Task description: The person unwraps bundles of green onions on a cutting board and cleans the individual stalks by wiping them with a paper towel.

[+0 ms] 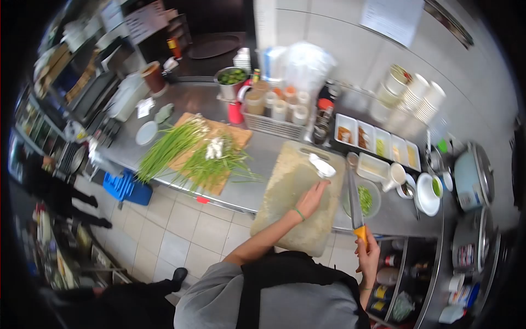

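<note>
Steel counter [262, 163] | right hand [369, 253] wrapped round yellow-handled knife [355, 204]: likely stiff, grab handle [360, 233] | left hand [311, 202]: can't tell grip

Bright, motion-blurred, edges darkly warped

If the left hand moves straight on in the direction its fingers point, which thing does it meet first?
The left hand would probably meet the white item on the cutting board first; whether the fingertips already touch it, I cannot tell.
</note>
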